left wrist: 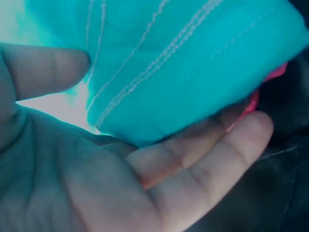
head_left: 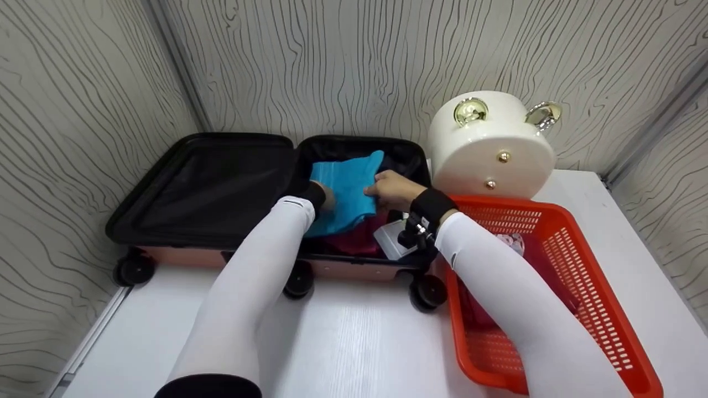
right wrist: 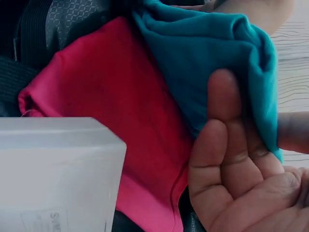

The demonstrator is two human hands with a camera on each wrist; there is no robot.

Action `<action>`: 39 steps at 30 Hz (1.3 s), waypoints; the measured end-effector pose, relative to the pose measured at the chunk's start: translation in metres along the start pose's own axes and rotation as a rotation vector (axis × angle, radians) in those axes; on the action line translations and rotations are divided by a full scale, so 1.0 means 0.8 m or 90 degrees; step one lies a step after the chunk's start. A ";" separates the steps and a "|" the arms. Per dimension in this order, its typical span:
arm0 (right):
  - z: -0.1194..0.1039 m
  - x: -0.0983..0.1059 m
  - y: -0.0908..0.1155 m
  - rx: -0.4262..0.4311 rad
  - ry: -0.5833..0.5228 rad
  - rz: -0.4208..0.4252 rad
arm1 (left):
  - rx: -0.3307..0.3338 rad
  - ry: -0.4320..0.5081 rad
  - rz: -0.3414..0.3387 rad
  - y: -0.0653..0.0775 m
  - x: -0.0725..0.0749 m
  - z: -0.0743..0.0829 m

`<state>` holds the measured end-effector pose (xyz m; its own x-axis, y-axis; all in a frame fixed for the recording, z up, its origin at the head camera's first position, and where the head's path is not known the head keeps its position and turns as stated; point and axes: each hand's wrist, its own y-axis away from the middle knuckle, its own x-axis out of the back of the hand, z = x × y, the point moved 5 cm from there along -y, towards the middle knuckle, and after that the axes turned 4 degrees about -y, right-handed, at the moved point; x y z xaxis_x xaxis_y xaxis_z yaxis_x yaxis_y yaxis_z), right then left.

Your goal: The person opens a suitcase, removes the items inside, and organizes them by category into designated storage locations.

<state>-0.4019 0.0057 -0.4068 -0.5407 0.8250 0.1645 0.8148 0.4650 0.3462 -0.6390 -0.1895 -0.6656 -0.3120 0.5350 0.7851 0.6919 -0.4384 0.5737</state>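
A folded turquoise cloth garment (head_left: 351, 179) with stitched seams is held over the right half of an open suitcase (head_left: 343, 270). My left hand (head_left: 327, 199) grips its left side; in the left wrist view the thumb (left wrist: 53, 72) lies over the cloth and the fingers pass beneath. At the right edge, my right hand (head_left: 394, 189) pinches the fold between thumb and fingers, as the right wrist view shows. Below the garment, inside the suitcase, lies a red cloth (right wrist: 106, 77). Beside that sits a white box (right wrist: 53, 169), close under my right wrist.
The suitcase's black-lined other half (head_left: 221, 188) lies flat at left, its wheels (head_left: 135, 269) facing me. A red-orange perforated basket (head_left: 569, 221) with dark red cloth stands at right under my forearm. Behind it is a round cream case (head_left: 492, 149) with gold fittings, near the wood-patterned wall.
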 end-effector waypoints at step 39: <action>0.001 0.063 0.091 -0.010 0.055 0.107 | 0.103 0.606 0.366 0.380 0.232 0.151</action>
<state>-0.3697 0.0816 -0.3743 -0.4136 0.8596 0.3000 0.8922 0.3168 0.3220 -0.4081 -0.1360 -0.3735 -0.2411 -0.5165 0.8216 0.9481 -0.3061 0.0858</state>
